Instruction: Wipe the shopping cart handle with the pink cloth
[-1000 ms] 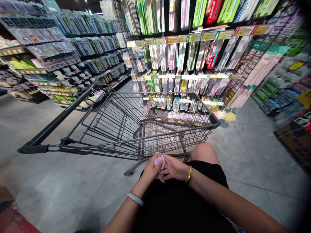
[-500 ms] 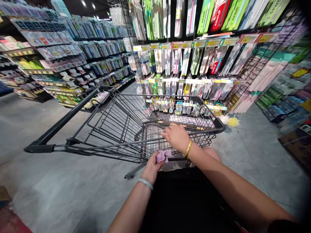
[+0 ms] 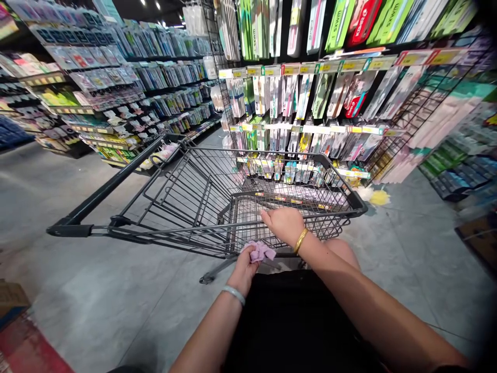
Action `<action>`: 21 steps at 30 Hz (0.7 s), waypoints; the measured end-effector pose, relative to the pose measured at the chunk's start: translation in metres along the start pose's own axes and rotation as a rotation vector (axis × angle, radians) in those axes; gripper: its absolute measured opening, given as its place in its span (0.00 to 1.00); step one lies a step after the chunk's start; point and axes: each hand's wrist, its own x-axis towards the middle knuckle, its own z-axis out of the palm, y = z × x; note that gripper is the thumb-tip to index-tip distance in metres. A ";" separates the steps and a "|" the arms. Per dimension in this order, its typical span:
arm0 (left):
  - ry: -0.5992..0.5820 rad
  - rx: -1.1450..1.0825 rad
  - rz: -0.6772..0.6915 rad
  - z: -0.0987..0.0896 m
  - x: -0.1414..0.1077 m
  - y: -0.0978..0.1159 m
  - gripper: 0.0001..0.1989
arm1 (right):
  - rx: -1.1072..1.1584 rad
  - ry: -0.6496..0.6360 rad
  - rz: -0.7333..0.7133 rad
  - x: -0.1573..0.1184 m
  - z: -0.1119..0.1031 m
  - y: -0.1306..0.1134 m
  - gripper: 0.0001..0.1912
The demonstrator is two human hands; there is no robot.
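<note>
A dark metal shopping cart (image 3: pixel 202 202) stands in front of me, its handle bar at the left. My left hand (image 3: pixel 245 267), with a pale bangle at its wrist, is closed on a crumpled light purple cloth (image 3: pixel 261 252) beside the cart's near side. Over the cart's near top rail is my right hand (image 3: pixel 285 224), a gold bracelet at its wrist. Its fingers are curled down toward the rail and mostly hidden; the thumb side points left. Whether it grips the rail cannot be made out.
Racks of hanging packaged goods (image 3: pixel 310 98) rise behind the cart. More stocked shelves (image 3: pixel 171 77) line an aisle at the left. A cardboard box (image 3: pixel 12 300) lies at the lower left, and another box (image 3: pixel 476 243) at the right.
The view has shifted slightly, so shelves and cart appear further right. My right hand's fingers, spread over the rail before, are now curled down. My left hand still holds the purple cloth.
</note>
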 end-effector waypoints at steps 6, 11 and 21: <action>0.007 -0.017 0.230 -0.034 -0.005 0.002 0.15 | 0.020 -0.013 0.010 -0.001 -0.002 -0.005 0.37; 0.108 0.045 0.141 -0.033 0.020 -0.008 0.11 | 0.024 -0.008 -0.005 -0.004 -0.002 -0.009 0.36; 0.057 0.028 0.219 -0.048 0.009 0.016 0.11 | 0.024 0.008 0.008 -0.001 -0.001 -0.009 0.36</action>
